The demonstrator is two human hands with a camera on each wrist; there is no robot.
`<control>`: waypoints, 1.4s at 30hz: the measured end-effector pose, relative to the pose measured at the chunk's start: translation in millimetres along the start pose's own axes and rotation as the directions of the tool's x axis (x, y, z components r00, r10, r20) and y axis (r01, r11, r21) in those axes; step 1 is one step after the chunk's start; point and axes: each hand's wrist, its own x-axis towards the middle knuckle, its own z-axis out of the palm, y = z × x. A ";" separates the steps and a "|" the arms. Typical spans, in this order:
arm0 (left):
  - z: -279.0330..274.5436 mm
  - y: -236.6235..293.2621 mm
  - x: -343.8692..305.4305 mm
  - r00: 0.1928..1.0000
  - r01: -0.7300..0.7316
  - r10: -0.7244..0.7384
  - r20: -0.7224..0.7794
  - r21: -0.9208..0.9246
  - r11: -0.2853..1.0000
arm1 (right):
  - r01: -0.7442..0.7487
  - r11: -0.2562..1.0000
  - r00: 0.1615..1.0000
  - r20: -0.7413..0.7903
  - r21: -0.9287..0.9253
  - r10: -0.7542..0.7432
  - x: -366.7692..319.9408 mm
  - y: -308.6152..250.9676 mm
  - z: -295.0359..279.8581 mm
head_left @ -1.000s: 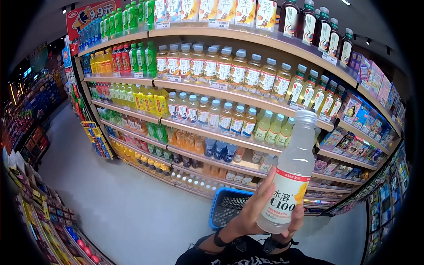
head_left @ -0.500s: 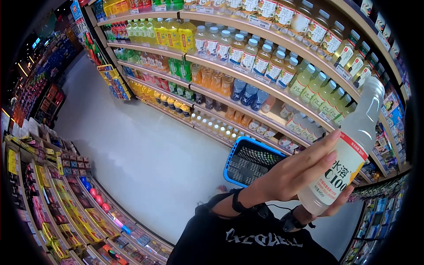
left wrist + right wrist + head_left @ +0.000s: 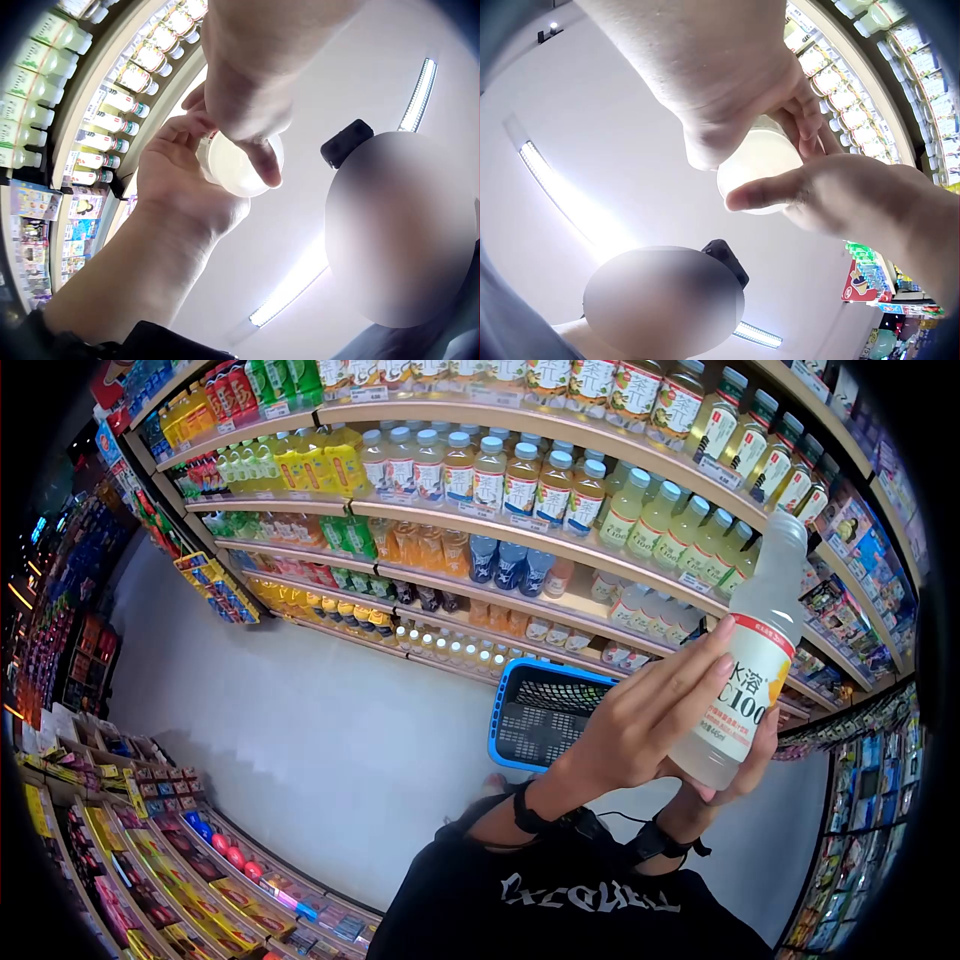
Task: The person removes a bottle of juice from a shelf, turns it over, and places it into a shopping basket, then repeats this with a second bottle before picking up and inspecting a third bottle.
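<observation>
Both hands hold a clear bottle of cloudy pale drink [image 3: 765, 650], raised in front of the right part of the shelves and leaning to the right. Its white label reads C100 under a red band, with a yellow fruit picture. My left hand [image 3: 640, 715] grips it from the left, long fingers lying along the label. From the other side my right hand [image 3: 752, 762] holds the lower part, partly hidden behind the bottle. The left wrist view shows the round bottle base [image 3: 231, 174] from below, with the left thumb across it. In the right wrist view both hands surround the base [image 3: 759, 161].
Curved shelves [image 3: 430, 510] hold rows of bottled drinks, including similar C100 bottles [image 3: 645, 525]. A blue-rimmed shopping basket [image 3: 495, 725] stands on the grey floor [image 3: 300, 705] by the lowest shelf. Low racks of packets [image 3: 170, 850] line the left; hanging goods [image 3: 870, 830] fill the right.
The head view tilted down and swung, so the basket and floor show more. The bottle leans further right than a second ago. Both hands keep hold of it.
</observation>
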 end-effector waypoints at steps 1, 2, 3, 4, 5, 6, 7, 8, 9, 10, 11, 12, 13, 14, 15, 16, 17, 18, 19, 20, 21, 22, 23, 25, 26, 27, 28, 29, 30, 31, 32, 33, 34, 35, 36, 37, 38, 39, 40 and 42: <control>1.6 1.3 1.5 1.000 -0.007 0.007 0.023 0.007 1.000 | -0.098 0.988 0.994 0.051 0.117 0.093 0.3 -7.3 5.3; 1.5 3.0 2.6 0.999 -0.015 0.014 0.046 0.016 1.000 | -0.167 0.940 0.983 0.126 0.298 0.134 0.7 -12.0 11.2; 3.1 5.0 2.6 0.998 -0.020 0.018 0.066 0.026 0.999 | -0.250 0.854 0.964 0.201 0.457 0.175 1.0 -16.8 17.0; 7.8 6.5 -1.4 0.998 0.013 -0.015 0.058 0.028 1.000 | -0.308 0.700 0.946 0.289 0.644 0.150 0.8 -21.3 23.9; 8.1 9.4 -2.6 0.996 0.022 -0.026 0.086 0.049 0.999 | -0.322 0.689 0.944 0.277 0.649 0.181 -0.2 -30.3 27.7; 5.3 11.3 -2.4 0.994 0.027 -0.034 0.099 0.067 0.997 | -0.336 0.678 0.941 0.265 0.654 0.211 -1.6 -38.7 31.2; 2.9 12.0 -1.7 0.993 0.032 -0.042 0.112 0.086 0.996 | -0.349 0.666 0.937 0.252 0.660 0.241 -2.9 -47.2 34.8; 7.5 9.6 -3.5 0.996 0.019 -0.027 0.082 0.100 0.995 | -0.302 0.750 0.952 0.220 0.589 0.212 -2.4 -40.6 34.3; 10.9 11.5 -3.2 0.995 0.054 -0.059 0.075 0.063 0.997 | -0.301 0.748 0.952 0.240 0.592 0.193 0.9 -37.0 31.3; 11.9 14.3 -4.7 0.994 0.088 -0.090 0.068 0.037 0.995 | -0.299 0.746 0.950 0.260 0.595 0.174 3.9 -33.7 28.1; 13.0 15.2 -5.0 0.992 0.115 -0.116 0.053 0.017 0.993 | -0.298 0.744 0.948 0.280 0.598 0.154 6.6 -30.5 24.5; 13.8 16.0 -5.9 0.992 0.121 -0.121 0.033 0.025 0.992 | -0.296 0.749 0.949 0.273 0.593 0.159 5.4 -28.6 21.7; 14.0 16.6 -7.7 0.992 0.124 -0.125 0.026 0.025 0.992 | -0.299 0.751 0.947 0.279 0.588 0.158 7.6 -27.8 22.1; 15.3 14.0 -6.7 0.991 0.128 -0.129 0.025 0.013 0.992 | -0.295 0.760 0.949 0.272 0.579 0.161 8.6 -26.7 23.3; 13.7 12.9 -6.7 0.991 0.127 -0.127 0.029 0.018 0.992 | -0.300 0.769 0.949 0.262 0.564 0.177 9.8 -26.1 25.7; 10.0 10.3 -5.8 0.992 0.122 -0.123 0.039 0.025 0.992 | -0.306 0.776 0.948 0.254 0.551 0.193 11.5 -25.2 28.1; 8.8 6.8 -3.2 0.991 0.116 -0.118 0.055 0.032 0.993 | -0.306 0.782 0.949 0.243 0.543 0.202 12.1 -23.8 31.0; 7.9 4.2 -0.9 0.995 0.092 -0.094 0.032 0.036 0.995 | -0.315 0.788 0.947 0.235 0.528 0.221 13.5 -22.8 34.2; 7.3 3.2 -1.4 0.993 0.115 -0.115 0.036 0.023 0.993 | -0.319 0.790 0.946 0.228 0.524 0.231 14.5 -23.1 36.7; 6.3 2.1 -2.0 0.990 0.135 -0.136 0.043 0.010 0.991 | -0.322 0.793 0.946 0.218 0.518 0.242 15.7 -23.4 38.5; 5.6 1.8 -2.6 0.986 0.158 -0.158 0.054 -0.007 0.987 | -0.329 0.792 0.944 0.209 0.515 0.256 16.8 -22.8 38.9; 5.0 0.6 -2.0 0.983 0.180 -0.177 0.051 -0.044 0.983 | -0.337 0.793 0.941 0.205 0.508 0.268 18.4 -22.3 39.9; 4.1 -0.2 -1.4 0.979 0.202 -0.198 0.054 -0.086 0.976 | -0.349 0.792 0.937 0.207 0.501 0.281 19.6 -21.7 40.5; 1.3 -10.0 -2.4 0.974 0.221 -0.213 0.077 -0.110 0.969 | -0.390 0.781 0.920 0.237 0.488 0.311 19.7 -18.3 38.5; -0.6 -17.1 -7.0 0.971 0.228 -0.217 0.105 -0.102 0.968 | -0.421 0.768 0.906 0.267 0.483 0.329 19.1 -15.8 36.3; 1.0 -20.1 -11.9 0.956 0.289 -0.276 0.101 -0.168 0.942 | -0.450 0.759 0.892 0.280 0.471 0.355 15.6 -14.7 28.5; 2.7 -23.1 -16.8 0.938 0.347 -0.333 0.097 -0.234 0.908 | -0.508 0.735 0.859 0.331 0.450 0.391 15.8 -12.7 23.6; 4.3 -24.8 -18.4 0.895 0.436 -0.440 0.076 -0.359 0.825 | -0.564 0.709 0.821 0.380 0.424 0.426 15.9 -10.8 18.6; 9.4 -26.3 -20.0 0.833 0.511 -0.549 0.066 -0.470 0.719 | -0.616 0.682 0.780 0.427 0.393 0.458 15.6 -9.0 13.3; 16.9 -28.5 -21.0 0.818 0.528 -0.574 0.028 -0.433 0.731 | -0.626 0.701 0.766 0.437 0.342 0.471 15.1 -8.3 15.2; 22.9 -31.8 -23.5 0.781 0.560 -0.623 0.055 -0.504 0.658 | -0.634 0.717 0.752 0.446 0.290 0.485 14.5 -7.9 17.1; 27.0 -33.9 -27.8 0.740 0.588 -0.668 0.086 -0.564 0.580 | -0.629 0.736 0.754 0.429 0.251 0.498 13.9 -12.7 25.1; 28.5 -33.5 -32.1 0.676 0.609 -0.708 0.205 -0.696 0.381 | -0.640 0.736 0.736 0.448 0.220 0.507 16.4 -16.4 28.4; 29.9 -32.8 -36.4 0.599 0.607 -0.734 0.320 -0.779 0.156 | -0.639 0.744 0.735 0.437 0.194 0.518 17.0 -13.3 27.6; 29.9 -32.9 -39.1 0.526 0.631 -0.742 0.416 -0.776 0.012 | -0.641 0.749 0.730 0.434 0.166 0.528 17.5 -9.1 27.0; 31.1 -34.6 -40.0 0.456 0.637 -0.735 0.503 -0.761 -0.126 | -0.623 0.767 0.730 0.466 0.153 0.500 19.6 -1.3 22.3; 37.1 -38.1 -40.0 0.485 0.583 -0.741 0.465 -0.803 -0.122 | -0.603 0.785 0.729 0.498 0.141 0.470 21.7 6.4 17.7; 41.2 -43.8 -42.7 0.502 0.595 -0.734 0.458 -0.799 -0.091 | -0.592 0.800 0.719 0.511 0.096 0.471 24.5 11.7 11.3; 46.0 -48.7 -47.4 0.513 0.609 -0.726 0.458 -0.790 -0.068 | -0.582 0.811 0.711 0.517 0.053 0.477 26.5 14.5 2.6; 57.4 -50.0 -47.3 0.492 0.619 -0.736 0.465 -0.782 -0.080 | -0.540 0.841 0.715 0.510 -0.030 0.477 25.7 23.2 -10.6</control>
